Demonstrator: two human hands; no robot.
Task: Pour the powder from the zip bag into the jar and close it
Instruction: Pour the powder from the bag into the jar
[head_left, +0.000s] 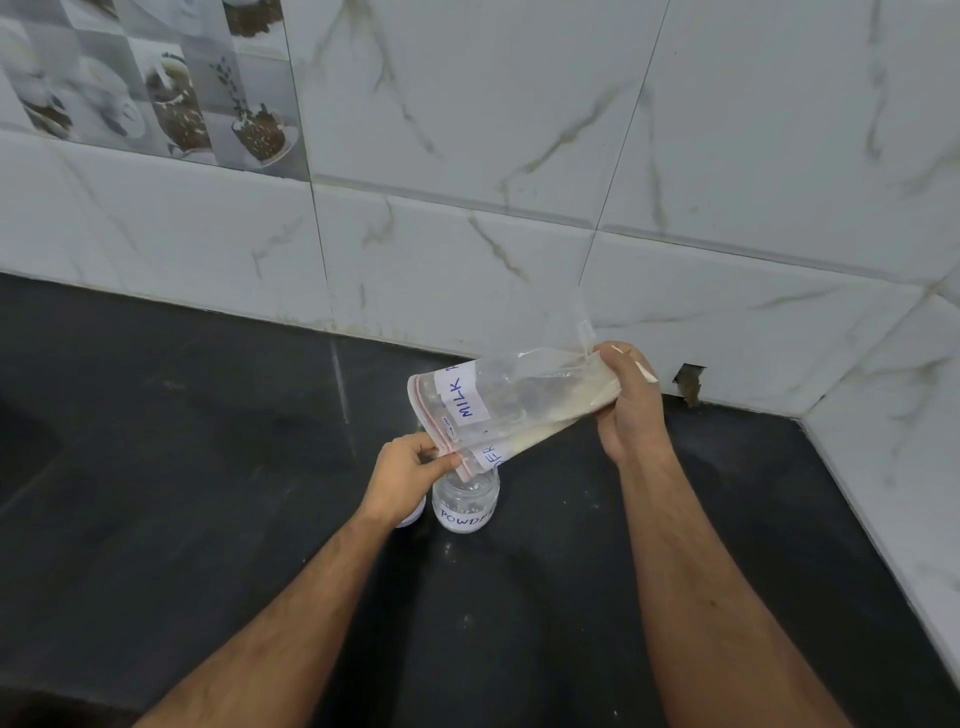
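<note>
Clear zip bag (514, 400) with red seal, pale cream powder (540, 434); black counter (208, 467); white, grey-veined wall tiles (727, 156); possibly white lid (413, 517).

A clear plastic zip bag (514, 405) hung tilted above a small clear glass jar (466, 501) on the black stone counter (208, 467), its lower mouth over the jar's opening. A white round lid (413, 514) lay just left of the jar, the marbled tile wall (519, 208) behind.

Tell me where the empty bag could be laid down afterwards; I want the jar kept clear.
Bare dark counter spreads left of the jar up to the tiled wall, and right of the right hand toward the corner. It is crowded around the jar: the zip bag, the left hand and a small white object sit there.
</note>
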